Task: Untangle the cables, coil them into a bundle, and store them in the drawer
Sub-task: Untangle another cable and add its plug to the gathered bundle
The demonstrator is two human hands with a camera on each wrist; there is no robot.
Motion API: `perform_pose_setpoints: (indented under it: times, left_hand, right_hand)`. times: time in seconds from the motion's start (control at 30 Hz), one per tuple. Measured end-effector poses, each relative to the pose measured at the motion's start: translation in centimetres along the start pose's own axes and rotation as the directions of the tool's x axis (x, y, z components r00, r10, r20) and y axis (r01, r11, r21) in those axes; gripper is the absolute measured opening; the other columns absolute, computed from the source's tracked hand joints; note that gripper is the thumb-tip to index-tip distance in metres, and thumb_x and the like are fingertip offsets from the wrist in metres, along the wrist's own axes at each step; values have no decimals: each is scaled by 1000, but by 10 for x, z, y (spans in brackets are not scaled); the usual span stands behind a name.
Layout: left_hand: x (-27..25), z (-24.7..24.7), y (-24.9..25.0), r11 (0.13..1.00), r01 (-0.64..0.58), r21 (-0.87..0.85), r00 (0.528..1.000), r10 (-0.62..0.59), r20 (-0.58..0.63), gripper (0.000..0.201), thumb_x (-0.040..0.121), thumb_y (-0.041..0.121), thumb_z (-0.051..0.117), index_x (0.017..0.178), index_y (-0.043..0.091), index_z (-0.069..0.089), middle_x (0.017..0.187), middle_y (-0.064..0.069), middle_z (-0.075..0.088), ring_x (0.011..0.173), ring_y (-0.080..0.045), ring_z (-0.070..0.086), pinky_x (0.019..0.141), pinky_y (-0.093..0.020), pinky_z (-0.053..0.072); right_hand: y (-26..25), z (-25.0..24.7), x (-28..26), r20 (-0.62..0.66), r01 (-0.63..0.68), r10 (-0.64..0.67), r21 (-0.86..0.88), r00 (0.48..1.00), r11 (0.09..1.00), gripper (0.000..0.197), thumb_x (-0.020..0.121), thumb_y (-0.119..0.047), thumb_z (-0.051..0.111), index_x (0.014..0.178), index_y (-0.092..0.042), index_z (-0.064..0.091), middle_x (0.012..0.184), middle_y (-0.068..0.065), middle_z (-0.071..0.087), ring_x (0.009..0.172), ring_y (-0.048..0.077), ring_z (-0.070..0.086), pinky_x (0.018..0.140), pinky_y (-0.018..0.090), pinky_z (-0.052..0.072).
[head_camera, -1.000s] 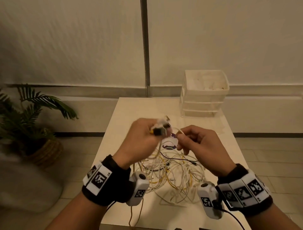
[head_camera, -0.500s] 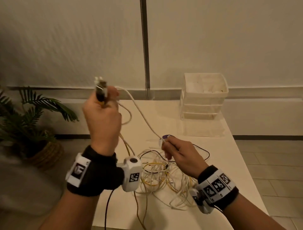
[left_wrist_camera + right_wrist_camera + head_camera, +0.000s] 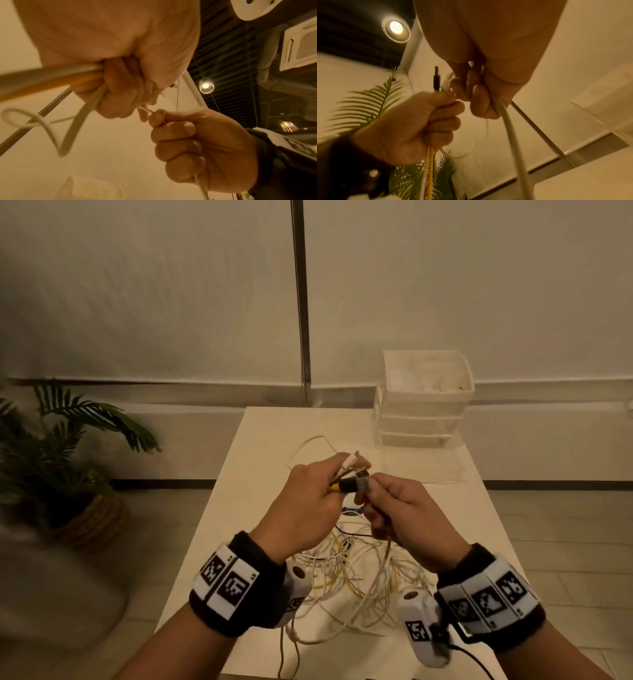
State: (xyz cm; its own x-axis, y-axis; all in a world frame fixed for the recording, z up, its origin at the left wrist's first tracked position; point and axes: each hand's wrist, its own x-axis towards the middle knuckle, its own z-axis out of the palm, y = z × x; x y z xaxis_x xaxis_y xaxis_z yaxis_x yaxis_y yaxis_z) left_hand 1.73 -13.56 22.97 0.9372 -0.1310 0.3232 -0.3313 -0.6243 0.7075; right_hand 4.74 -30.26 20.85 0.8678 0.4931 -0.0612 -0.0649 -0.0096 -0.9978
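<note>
Left hand (image 3: 310,508) is back down from where it was half a second ago, when it was raised high off at 10 o'clock with the plug ends; now it sits knuckle to knuckle with the right hand (image 3: 407,517) above the middle of the surface (image 3: 239,474).

Going big to small: the pale surface runs away from the person, with a white stack of drawers (image 3: 424,402) at its far 1 o'clock corner. A potted palm (image 3: 65,460) sits on the floor off at 9 o'clock. Most of the cables (image 3: 359,583) are still a loose white and yellow tangle lying on the surface right below the wrists, around 6 o'clock from the hands.

Left fingers (image 3: 440,121) are curled tight around a bunch of cable ends, yellow and white strands running out the bottom of the fist and a black plug (image 3: 436,79) poking out the top. Right fingers (image 3: 178,146) are curled too, pinching one thin white cable (image 3: 200,186) at the thumb tip, and it trails down out of the fist.
</note>
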Motion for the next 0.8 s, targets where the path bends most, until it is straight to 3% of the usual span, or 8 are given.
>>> perform_pose_setpoints:
  times: [0.13,0.27,0.37,0.5,0.6,0.67,0.73,0.8]
  left_hand:
    - [6,-1,2,1000,-10,20,993,12,-115,27,83,-10,48,81,16,56,67,9,57,62,-9,49,56,-24,35]
    - [13,-19,0,996,88,-24,943,-91,-320,34,90,-7,47,85,25,59,79,16,60,70,6,53,60,-11,38]
    - [14,-33,-10,987,156,-36,896,-157,-416,34,93,-5,45,88,24,62,78,6,58,63,-10,48,53,-25,35]
    - [10,-45,-23,972,235,-20,835,-212,-507,28,95,0,46,89,20,63,73,4,50,59,-7,40,55,-25,31]
    - [2,-39,-12,990,134,35,901,-107,-420,43,93,-5,45,118,25,64,80,5,60,57,-10,47,50,-25,38]
    - [-3,-27,1,1000,9,6,961,-7,-278,62,92,-9,46,134,35,54,87,18,62,60,-1,56,50,-14,43]
    - [-4,-15,7,998,-58,3,992,58,-109,65,86,-10,46,131,34,58,95,14,70,74,-4,66,64,-21,53]
    - [-3,-4,8,996,-81,40,997,81,-4,47,79,-7,44,109,21,65,84,4,71,71,-16,61,65,-31,49]
  right_hand:
    - [-10,1,-8,95,-6,-1,67,996,998,32,102,-20,40,87,-5,64,56,7,41,44,12,28,47,26,28]
    - [-5,0,-15,91,-11,-5,173,996,985,30,94,-29,48,89,-5,65,55,7,41,46,18,19,46,26,30]
    - [1,-2,-21,116,-38,11,229,993,973,26,95,-25,51,89,-4,65,55,6,42,43,15,23,46,26,28]
    - [9,-4,-24,126,-79,47,259,991,963,21,94,-19,52,89,-2,65,55,8,41,42,12,23,45,24,25]
    - [12,-2,-22,114,-100,66,320,991,942,22,95,-16,49,88,-1,62,54,5,40,40,11,22,44,21,23]
    - [10,0,-21,108,-111,76,374,991,921,22,96,-15,45,88,0,60,53,5,39,39,9,23,42,19,26]
    - [5,2,-19,128,-117,68,425,989,898,20,96,-14,46,90,2,57,53,5,39,39,8,23,42,18,27]
    - [-1,4,-19,149,-120,57,461,987,879,20,96,-15,46,92,3,56,53,4,39,40,8,22,41,18,26]
